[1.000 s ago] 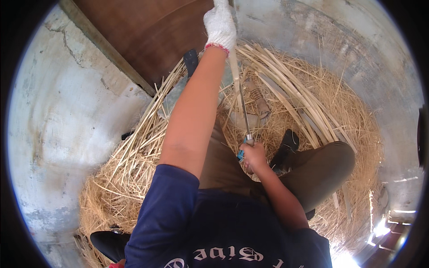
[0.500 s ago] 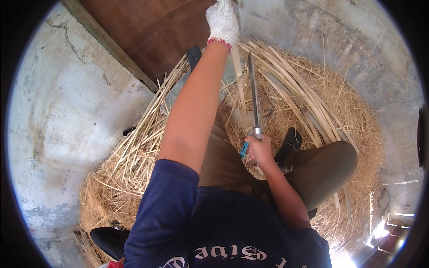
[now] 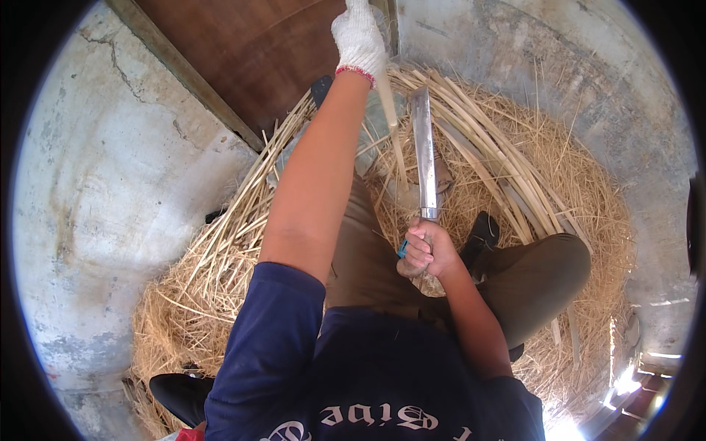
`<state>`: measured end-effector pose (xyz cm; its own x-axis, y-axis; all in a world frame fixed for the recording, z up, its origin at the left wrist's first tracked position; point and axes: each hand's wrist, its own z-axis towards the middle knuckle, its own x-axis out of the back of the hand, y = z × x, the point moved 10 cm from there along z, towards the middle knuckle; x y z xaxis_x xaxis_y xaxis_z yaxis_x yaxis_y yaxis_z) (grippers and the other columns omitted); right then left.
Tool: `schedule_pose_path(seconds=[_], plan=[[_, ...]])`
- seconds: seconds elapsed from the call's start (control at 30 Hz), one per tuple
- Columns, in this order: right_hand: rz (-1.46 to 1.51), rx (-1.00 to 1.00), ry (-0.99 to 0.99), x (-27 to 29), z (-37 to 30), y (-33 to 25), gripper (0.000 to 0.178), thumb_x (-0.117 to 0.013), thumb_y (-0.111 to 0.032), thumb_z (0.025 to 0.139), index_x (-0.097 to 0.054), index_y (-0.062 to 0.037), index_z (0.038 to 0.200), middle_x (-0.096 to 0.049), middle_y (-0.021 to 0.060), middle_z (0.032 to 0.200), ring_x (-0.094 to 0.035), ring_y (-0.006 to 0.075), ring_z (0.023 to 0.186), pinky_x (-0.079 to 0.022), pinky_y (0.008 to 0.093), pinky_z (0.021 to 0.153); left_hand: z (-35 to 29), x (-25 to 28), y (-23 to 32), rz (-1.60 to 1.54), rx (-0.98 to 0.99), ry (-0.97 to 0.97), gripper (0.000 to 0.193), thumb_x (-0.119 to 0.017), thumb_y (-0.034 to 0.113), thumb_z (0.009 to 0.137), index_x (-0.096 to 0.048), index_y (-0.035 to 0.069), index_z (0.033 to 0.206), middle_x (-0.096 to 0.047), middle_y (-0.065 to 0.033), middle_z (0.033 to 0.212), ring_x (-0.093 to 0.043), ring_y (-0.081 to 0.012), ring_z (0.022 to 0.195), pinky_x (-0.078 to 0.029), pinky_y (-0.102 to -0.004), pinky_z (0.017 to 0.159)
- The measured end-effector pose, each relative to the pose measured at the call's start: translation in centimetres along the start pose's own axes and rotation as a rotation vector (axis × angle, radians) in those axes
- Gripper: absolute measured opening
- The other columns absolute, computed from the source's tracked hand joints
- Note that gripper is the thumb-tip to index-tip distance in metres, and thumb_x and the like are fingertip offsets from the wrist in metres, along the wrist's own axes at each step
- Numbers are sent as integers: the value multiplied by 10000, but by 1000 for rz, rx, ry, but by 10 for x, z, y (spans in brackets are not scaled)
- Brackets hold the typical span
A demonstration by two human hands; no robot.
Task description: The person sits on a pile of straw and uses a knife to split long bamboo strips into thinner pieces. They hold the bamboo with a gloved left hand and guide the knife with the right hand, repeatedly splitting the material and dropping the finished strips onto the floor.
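Note:
My left hand (image 3: 359, 40), in a white knitted glove with a red cuff, is stretched far forward at the top edge. It is closed around a pale bamboo strip (image 3: 391, 117), whose lower end hangs toward the ground between my legs. My right hand (image 3: 432, 248), bare, grips the handle of a machete (image 3: 424, 151). The long steel blade points away from me, its broad face turned up, just right of the strip and apart from it. A small blue item (image 3: 402, 248) shows beside my right fingers; its kind is unclear.
Split bamboo strips (image 3: 507, 158) lie in a bundle at the right, and more strips (image 3: 243, 213) at the left. Fine shavings (image 3: 588, 198) cover the floor around my bent legs. A brown wooden panel (image 3: 235, 51) and worn grey walls (image 3: 95, 220) stand close by.
The machete has rolled in my right hand, from edge-on to showing its broad face. My gloved left hand and the bamboo strip have shifted slightly left.

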<state>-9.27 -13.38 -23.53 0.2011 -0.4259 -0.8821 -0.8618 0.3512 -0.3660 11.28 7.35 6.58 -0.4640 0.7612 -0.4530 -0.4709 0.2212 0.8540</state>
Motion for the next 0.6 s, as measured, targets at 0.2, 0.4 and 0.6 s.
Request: schedule_pose_path(seconds=[0.2,0.4,0.6], plan=[[-162,113,130,10,2,-5,128,-613,-110,915,-542,-123,809,-419,-16,521,-345,121,335,-333,327,364,10,7,-2,-46,-5,-9,681,-565,702,971,-355,230,527,-332,66,483,-307,-103,392,-202,-322,395],[-889,507,598,54,-4,-35,249,-682,-153,878,-568,-48,683,-519,46,525,-458,173,356,-380,359,372,1,0,-2,-26,0,-7,679,-574,683,977,-355,220,532,-343,64,492,-309,-100,399,-200,-324,401],[-823,137,815,88,-8,-4,209,-677,-153,868,-592,-23,728,-513,62,516,-462,187,343,-374,368,353,-1,-14,-6,-1,-15,-28,657,-564,660,995,-388,207,552,-359,63,510,-328,-98,434,-226,-321,419]])
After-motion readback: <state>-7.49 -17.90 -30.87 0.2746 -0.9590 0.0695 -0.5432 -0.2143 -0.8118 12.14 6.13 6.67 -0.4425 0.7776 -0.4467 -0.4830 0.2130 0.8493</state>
